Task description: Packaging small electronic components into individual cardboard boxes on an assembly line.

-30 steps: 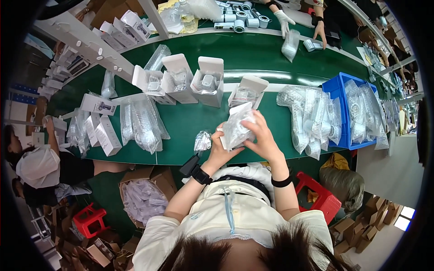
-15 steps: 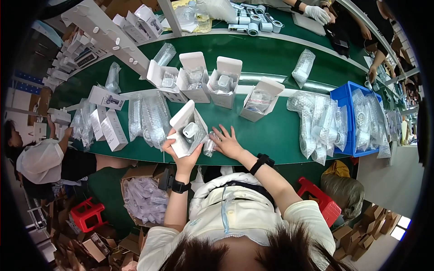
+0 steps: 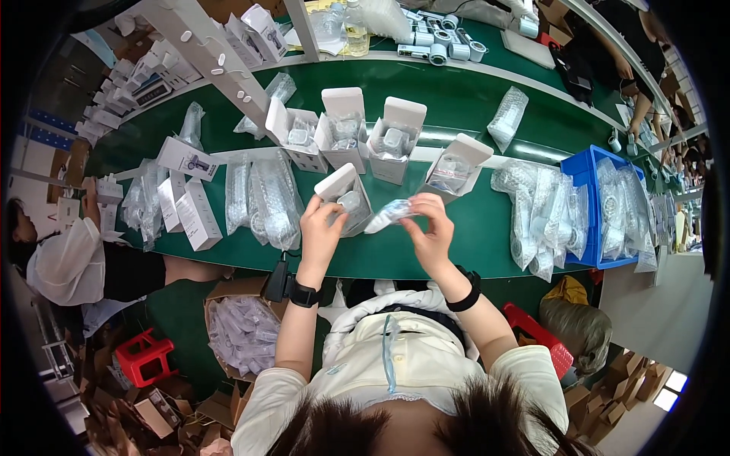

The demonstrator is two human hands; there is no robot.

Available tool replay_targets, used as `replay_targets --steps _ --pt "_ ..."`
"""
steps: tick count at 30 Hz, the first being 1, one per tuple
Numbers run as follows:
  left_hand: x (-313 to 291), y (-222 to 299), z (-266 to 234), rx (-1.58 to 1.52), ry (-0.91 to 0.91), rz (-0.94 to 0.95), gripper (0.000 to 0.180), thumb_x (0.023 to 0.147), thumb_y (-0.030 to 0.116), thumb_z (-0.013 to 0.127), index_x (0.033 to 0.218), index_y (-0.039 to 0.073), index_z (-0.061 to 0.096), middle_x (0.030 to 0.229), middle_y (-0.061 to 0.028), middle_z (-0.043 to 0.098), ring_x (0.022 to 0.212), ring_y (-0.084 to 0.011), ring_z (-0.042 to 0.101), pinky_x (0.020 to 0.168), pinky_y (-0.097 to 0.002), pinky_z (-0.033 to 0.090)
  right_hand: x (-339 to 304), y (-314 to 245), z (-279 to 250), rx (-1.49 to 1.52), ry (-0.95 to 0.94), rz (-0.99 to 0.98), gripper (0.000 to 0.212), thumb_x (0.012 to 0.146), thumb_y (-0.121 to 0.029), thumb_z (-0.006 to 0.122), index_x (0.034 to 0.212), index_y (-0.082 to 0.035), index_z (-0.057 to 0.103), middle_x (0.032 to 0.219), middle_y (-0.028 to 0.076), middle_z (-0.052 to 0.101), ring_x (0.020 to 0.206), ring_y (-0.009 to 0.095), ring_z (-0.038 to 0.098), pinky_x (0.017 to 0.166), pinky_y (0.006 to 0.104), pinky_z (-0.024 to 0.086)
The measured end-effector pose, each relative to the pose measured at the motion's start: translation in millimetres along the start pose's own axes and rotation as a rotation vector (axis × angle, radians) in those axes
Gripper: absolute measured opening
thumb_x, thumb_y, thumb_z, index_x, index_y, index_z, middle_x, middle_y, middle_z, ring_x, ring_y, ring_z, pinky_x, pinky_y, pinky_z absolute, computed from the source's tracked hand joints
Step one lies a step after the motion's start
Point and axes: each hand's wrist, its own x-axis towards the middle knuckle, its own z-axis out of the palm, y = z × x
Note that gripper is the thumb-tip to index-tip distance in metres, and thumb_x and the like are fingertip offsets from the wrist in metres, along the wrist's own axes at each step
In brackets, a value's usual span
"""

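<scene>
An open white carton (image 3: 360, 223) stands upright on the green table in front of me, its flap raised. Inside it shows a whitish item in clear wrap (image 3: 350, 201). My left hand (image 3: 322, 232) grips the carton's near left side, fingers and thumb closed at its rim. Between the thumb and fingers of my right hand (image 3: 433, 234) is a small clear plastic packet (image 3: 388, 215), held just right of the carton; what is in the packet I cannot make out. Behind stand several more open white cartons (image 3: 390, 169) with wrapped contents, one of them (image 3: 450, 176) just beyond my right hand.
Bubble-wrapped items (image 3: 268, 199) and closed white boxes (image 3: 199, 218) lie to the left. On the right are more bubble-wrapped items (image 3: 532, 209) and a blue crate (image 3: 581, 182). A metal post (image 3: 220, 62) rises at the back left. Another person (image 3: 72, 251) sits far left.
The carton that my left hand held up now stands on the table, farther forward and right. My right hand has picked the small packet up off the table and turned inward.
</scene>
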Motion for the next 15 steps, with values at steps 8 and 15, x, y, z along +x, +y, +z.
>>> replay_targets --steps 8,15 --pt "11 -23 2 -0.082 0.103 -0.114 0.010 0.064 -0.003 0.062 0.073 -0.004 0.062 0.063 -0.0052 0.056 0.052 -0.0092 0.042 0.050 -0.0230 0.034 21 18 60 -0.341 -0.555 -0.523 0.019 0.064 -0.008 0.062 0.083 -0.007 0.061 0.081 0.004 0.058 0.088 0.023 0.054 0.079 0.0358 0.042" --pt "6 -24 3 -0.083 0.076 -0.264 0.006 0.068 0.000 0.063 0.073 -0.003 0.062 0.066 -0.0032 0.059 0.053 -0.0070 0.042 0.048 -0.0226 0.034 11 8 49 -0.468 -0.714 -0.521 0.021 0.064 -0.019 0.061 0.081 -0.006 0.061 0.075 0.005 0.057 0.085 0.020 0.052 0.092 0.0408 0.033"
